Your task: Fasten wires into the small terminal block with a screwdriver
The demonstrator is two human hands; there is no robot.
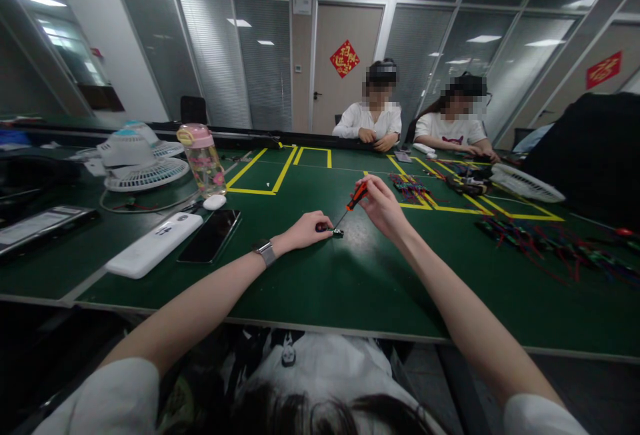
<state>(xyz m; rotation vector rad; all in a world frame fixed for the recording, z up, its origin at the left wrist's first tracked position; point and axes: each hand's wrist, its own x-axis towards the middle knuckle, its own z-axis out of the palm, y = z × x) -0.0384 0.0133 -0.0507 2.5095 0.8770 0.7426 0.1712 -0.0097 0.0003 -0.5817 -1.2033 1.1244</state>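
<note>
My right hand (377, 203) is closed around the orange-and-black handle of a screwdriver (357, 195). The thin shaft slants down and left, its tip at or close to a small circuit board (338, 232) on the green table (320, 288). With fingers pinched, my left hand (311, 228) grips the board's left end, where dark wires seem to bunch under the fingers. Exactly where the tip meets the board is too small to make out. A watch (265, 252) is on my left wrist.
Left of my hands lie a black phone (210, 235), a white power bank (155, 245), a pink-lidded bottle (204, 162) and a white fan (145, 162). Wired boards (410, 187) and a larger wire heap (555, 242) lie right. Two people (373, 115) sit across the table.
</note>
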